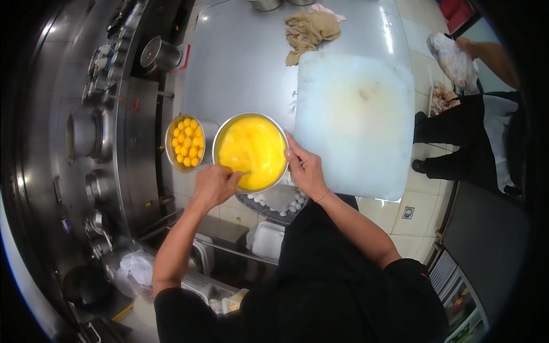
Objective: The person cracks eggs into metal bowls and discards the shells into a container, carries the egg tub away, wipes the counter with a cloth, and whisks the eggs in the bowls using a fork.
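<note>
A round metal bowl [215, 150] of bright yellow liquid [251, 146], like beaten egg, sits near the table's front edge. My left hand [216, 186] is closed round a thin utensil [245, 172] that dips into the liquid; most of it is hidden, so its kind is unclear. On the other side, my right hand [307, 168] grips the bowl's rim, thumb on top. Left of the bowl stands a metal pot [169, 143] with several whole egg yolks [187, 137]. Below the bowl, a dark tub [246, 200] holds white rounded pieces [294, 203], partly under clear plastic.
A large white cutting board [354, 126] lies right of the bowl on the steel table [240, 57]. Behind it is a crumpled brown cloth [311, 31]. A co-worker at right holds a plastic bag [454, 60]. Stoves with pots [86, 134] line the left.
</note>
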`<state>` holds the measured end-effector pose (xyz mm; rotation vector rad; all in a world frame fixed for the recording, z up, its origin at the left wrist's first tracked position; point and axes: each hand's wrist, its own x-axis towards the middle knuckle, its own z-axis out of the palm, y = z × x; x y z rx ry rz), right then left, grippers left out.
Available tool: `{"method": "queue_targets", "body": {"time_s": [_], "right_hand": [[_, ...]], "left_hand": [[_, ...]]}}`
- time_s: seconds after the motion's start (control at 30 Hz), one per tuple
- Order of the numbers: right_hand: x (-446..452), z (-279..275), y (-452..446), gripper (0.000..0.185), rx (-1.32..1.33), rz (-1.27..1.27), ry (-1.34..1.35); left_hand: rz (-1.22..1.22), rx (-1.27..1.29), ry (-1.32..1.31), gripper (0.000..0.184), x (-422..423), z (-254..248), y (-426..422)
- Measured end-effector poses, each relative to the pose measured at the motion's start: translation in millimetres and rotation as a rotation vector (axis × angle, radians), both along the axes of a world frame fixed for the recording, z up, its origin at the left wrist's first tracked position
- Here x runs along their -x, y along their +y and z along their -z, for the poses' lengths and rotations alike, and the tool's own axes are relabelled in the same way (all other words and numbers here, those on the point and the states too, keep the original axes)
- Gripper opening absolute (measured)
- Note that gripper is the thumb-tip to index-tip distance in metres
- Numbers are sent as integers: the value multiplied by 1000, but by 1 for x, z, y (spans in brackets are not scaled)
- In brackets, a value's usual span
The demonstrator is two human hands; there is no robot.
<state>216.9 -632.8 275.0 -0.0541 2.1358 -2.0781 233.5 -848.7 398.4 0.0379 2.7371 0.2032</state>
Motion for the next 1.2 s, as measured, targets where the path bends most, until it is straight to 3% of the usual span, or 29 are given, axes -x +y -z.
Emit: {"method": "queue_targets", "body": {"time_s": [0.1, 0.23, 0.5, 0.6, 0.7, 0.8, 0.9, 0.93, 1.0, 1.13, 1.2], "right_hand": [[2, -1, -1, 40, -21, -20, -19], [2, 7, -1, 41, -25, -32, -24], [5, 21, -3, 41, -109, 4, 51], [5, -1, -3, 41, -109, -5, -27], [3, -2, -2, 41, -140, 4, -28], [3, -5, 0, 42, -69, 7, -59], [5, -10, 2, 45, -47, -13, -108], [8, -9, 4, 46, -56, -28, -121], [18, 5, 16, 46, -223, -40, 111], [53, -40, -7, 39, -460, 38, 448], [82, -64, -35, 28, -404, -54, 481]], "left_hand": [[-43, 53, 162, 30, -15, -63, 10], [14, 162, 414, 28, -47, -101, 9], [-24, 78, 753, 20, -93, -77, -14], [-169, -103, 796, 21, -105, -44, -16], [-342, -313, 671, 24, -112, -9, -22], [-568, -891, 548, 29, -110, 36, -47], [-929, -1285, 188, 30, -111, 9, -53], [-969, -1332, 183, 29, -111, 4, -58], [-1060, -1421, 173, 28, -114, -3, -72], [-1156, -1173, 292, 28, -98, -12, -106], [-1008, -797, 387, 26, -86, 5, -133]]}}
